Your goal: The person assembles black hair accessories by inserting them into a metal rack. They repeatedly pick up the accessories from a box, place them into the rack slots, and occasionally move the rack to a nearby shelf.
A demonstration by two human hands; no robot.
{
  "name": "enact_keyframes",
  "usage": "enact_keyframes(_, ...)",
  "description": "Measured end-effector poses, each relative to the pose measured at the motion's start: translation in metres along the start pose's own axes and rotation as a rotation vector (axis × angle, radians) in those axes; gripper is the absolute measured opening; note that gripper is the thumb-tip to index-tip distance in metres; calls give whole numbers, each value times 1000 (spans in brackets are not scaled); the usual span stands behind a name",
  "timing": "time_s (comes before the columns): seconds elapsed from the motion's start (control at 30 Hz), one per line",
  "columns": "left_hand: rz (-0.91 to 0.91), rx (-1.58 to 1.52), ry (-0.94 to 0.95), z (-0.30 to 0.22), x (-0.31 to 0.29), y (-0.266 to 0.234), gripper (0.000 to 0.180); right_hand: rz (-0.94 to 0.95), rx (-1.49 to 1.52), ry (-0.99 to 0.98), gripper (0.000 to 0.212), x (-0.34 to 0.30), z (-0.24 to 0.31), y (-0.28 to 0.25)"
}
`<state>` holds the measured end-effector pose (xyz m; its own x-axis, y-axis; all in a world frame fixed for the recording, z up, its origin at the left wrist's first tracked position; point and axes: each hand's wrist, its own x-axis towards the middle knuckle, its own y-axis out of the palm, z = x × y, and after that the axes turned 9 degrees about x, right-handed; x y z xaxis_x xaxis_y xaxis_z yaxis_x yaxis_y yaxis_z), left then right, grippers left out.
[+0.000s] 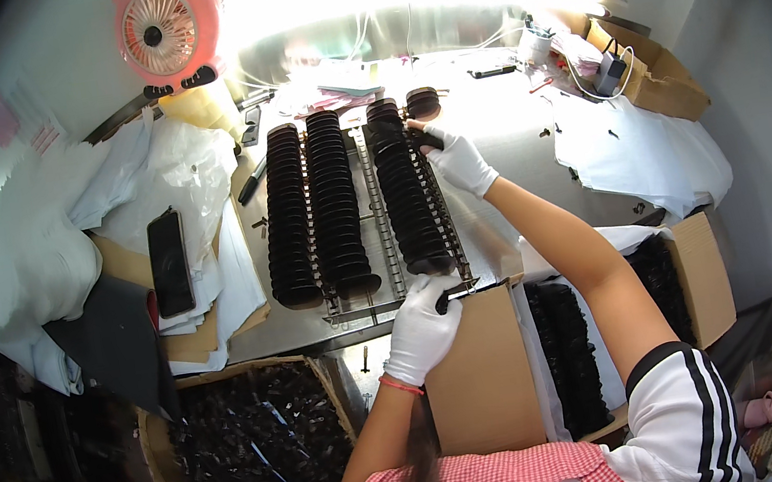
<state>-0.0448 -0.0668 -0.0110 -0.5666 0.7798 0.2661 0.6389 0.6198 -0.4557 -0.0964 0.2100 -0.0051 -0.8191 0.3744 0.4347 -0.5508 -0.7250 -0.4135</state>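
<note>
A metal rack [377, 213] on the bench carries three long columns of dark, round-edged lenses: the left column [288, 225], the middle column [334, 204] and the right column [407, 194]. My left hand [424, 324], in a white glove, is at the near end of the right column with its fingers closed; a small black piece shows at them. At the far right side of that column my gloved right hand [461, 159] has its fingers drawn together beside a dark piece. I cannot make out what either hand grips. A separate short stack of lenses [423, 101] lies beyond.
A box of loose dark pieces [262, 446] stands below left, and a carton with dark rows [570, 353] below right. Papers and a phone [169, 262] lie left. A pink fan [170, 35] stands behind. White sheets [634, 147] and a cardboard box [665, 83] are right.
</note>
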Motion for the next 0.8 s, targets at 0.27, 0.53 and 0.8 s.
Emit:
enact_keyframes(0.27,33,-268,-228,-10,-5,-3,23,-134,-538,-421,46,-3,18,-5)
enact_keyframes(0.53,-424,-769,-326,-48,-19,-23,49,57,921,461,39,-102,152,-4)
enact_keyframes(0.8,-609,-182,-38,-30,-50,-40,26,193,1192,838,44,-178,189,53)
